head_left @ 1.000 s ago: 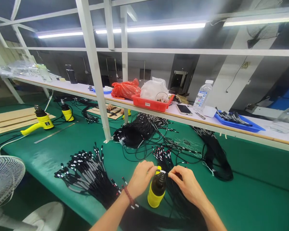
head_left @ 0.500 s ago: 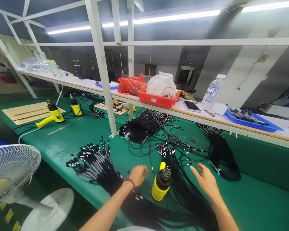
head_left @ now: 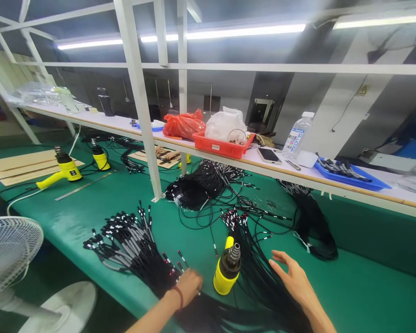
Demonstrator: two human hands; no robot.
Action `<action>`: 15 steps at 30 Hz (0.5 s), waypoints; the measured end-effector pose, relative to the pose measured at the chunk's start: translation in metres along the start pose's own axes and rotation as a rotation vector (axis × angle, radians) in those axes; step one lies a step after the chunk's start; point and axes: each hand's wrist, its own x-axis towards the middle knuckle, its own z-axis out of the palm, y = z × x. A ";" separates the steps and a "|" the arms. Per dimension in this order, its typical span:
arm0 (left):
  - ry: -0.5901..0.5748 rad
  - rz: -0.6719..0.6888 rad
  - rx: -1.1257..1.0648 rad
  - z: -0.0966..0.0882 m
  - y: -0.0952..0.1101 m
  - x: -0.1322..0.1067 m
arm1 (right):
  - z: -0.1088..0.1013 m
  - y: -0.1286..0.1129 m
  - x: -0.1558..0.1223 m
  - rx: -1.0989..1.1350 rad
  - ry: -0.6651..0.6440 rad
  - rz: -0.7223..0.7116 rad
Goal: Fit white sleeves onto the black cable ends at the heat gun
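My left hand (head_left: pixel 189 284) is closed, fingers curled down among black cables (head_left: pixel 182 258) with white and red marked ends. These lie over a large bundle of black cables (head_left: pixel 138 245) with grey sleeves and fanned-out tips. Its fingertips are partly hidden. My right hand (head_left: pixel 293 276), empty with thumb and fingers apart, hovers at the right side of a second black cable bundle (head_left: pixel 251 249) with red and white tips. Between the hands a yellow heat gun (head_left: pixel 226 273) stands upright, its metal nozzle pointing up.
Behind are a tangled cable pile (head_left: pixel 197 185) and another cable bundle (head_left: pixel 315 222). A shelf (head_left: pixel 208 152) above carries a red tray (head_left: pixel 222 147), phone, bottle and blue tray (head_left: pixel 351 175). Two heat guns (head_left: pixel 64 169) and a fan (head_left: pixel 12 259) are left. Another person's hands (head_left: pixel 171 155) work across the table.
My left hand has come down onto the marked cable ends over the left bundle and closed there. My right hand stays open, slightly lower in view. The camera view has shifted a little.
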 end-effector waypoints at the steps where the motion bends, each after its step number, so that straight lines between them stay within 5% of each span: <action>1: -0.004 0.002 0.024 -0.003 0.000 -0.002 | -0.002 -0.001 -0.001 -0.009 0.007 -0.009; 5: -0.021 0.001 0.118 -0.027 -0.008 -0.013 | -0.012 -0.005 -0.005 -0.039 0.025 -0.030; 10: -0.022 0.000 0.215 -0.080 -0.023 -0.043 | -0.034 -0.021 -0.014 -0.073 0.041 -0.040; 15: 0.092 0.214 0.241 -0.133 0.017 -0.076 | -0.041 -0.067 -0.033 0.001 -0.064 -0.116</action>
